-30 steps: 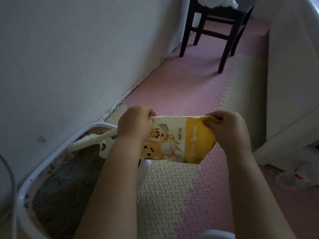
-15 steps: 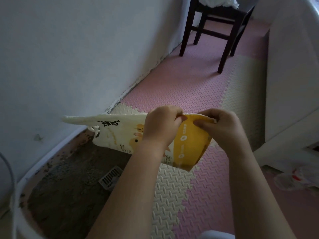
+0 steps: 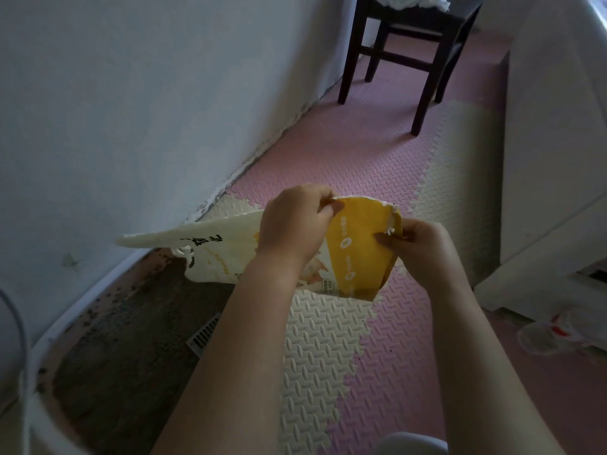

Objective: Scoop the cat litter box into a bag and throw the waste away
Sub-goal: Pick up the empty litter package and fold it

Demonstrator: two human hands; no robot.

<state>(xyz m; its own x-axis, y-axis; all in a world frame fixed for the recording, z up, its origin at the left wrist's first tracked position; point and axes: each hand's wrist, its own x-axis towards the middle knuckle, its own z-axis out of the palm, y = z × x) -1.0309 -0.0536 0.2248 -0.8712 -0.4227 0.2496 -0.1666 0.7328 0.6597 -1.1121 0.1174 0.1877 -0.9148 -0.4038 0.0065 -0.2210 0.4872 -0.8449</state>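
The left hand (image 3: 292, 224) pinches one lip of the bag (image 3: 358, 254) and the right hand (image 3: 423, 247) pinches the opposite lip. Both have curled fingers, apparently to pull the mouth apart so waste can go in. The bag hangs in the air between them, its white end reaching over the right edge of the litter box (image 3: 85, 295), handy for scooping. That sits on the floor (image 3: 328, 356) against the wall (image 3: 131, 126). A slotted scoop (image 3: 203, 334) lies on the litter, untouched, so scooping seems not yet begun.
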